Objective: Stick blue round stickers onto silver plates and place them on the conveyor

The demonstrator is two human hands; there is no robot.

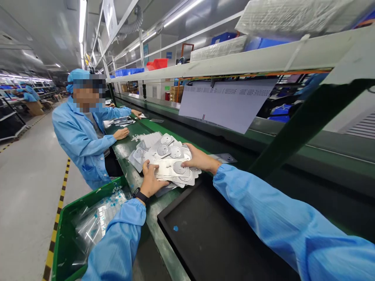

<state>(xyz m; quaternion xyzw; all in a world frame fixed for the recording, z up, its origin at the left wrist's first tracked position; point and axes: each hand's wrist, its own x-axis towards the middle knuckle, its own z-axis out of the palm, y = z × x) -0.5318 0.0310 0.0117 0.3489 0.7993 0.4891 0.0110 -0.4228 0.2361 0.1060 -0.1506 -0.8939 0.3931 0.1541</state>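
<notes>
A fanned pile of silver plates [166, 150], several bearing a grey round disc, lies at the centre on the green surface [159, 228]; clock hours here are read around that pile as it is seen. At its near edge, a layered handful of these plates is held between both hands. The left hand [150, 181], at 8 o'clock, has its grip closed about the handful's left end, fingers over the edge and thumb along the near side. The right hand [199, 158], at 3 o'clock, has its grip on the right end, thumb on the front plate's disc. A black watch [141, 196] circles the left wrist.

Small white pieces [137, 137] lie just beside the pile at 10 o'clock. At 3 o'clock, past the right wrist, lies a flat translucent piece [225, 157]. A black tray [216, 234] spreads toward 5 o'clock, with a blue spot [175, 228] near its left corner. At 8 o'clock stands a green bin [66, 234] containing clear plastic bags [88, 230].

Toward 10 o'clock, a co-worker [84, 136] in a blue coat reaches over the same surface. A white sheet [225, 103] hangs at 2 o'clock, below a shelf [211, 68]; a red bin [158, 64] sits at 12 o'clock.
</notes>
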